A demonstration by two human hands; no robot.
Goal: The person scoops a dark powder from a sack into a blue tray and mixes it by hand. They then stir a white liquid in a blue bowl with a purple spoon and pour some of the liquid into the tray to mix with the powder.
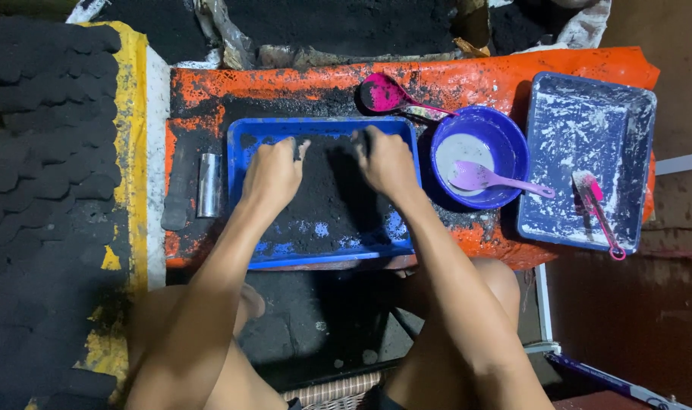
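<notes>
Hands (327,171) press black powder (323,205) near blue tray's (243,228) far rim.

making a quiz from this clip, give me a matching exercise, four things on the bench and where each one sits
Things:
1. metal tube
2. purple spoon
3. pink brush
4. black powder

Places:
A. in the round blue bowl
B. in the blue tray under both hands (left hand, right hand)
C. on the bench just left of that blue tray
D. in the white-smeared tray at the far right

Pairs: 1-C, 2-A, 3-D, 4-B
</notes>
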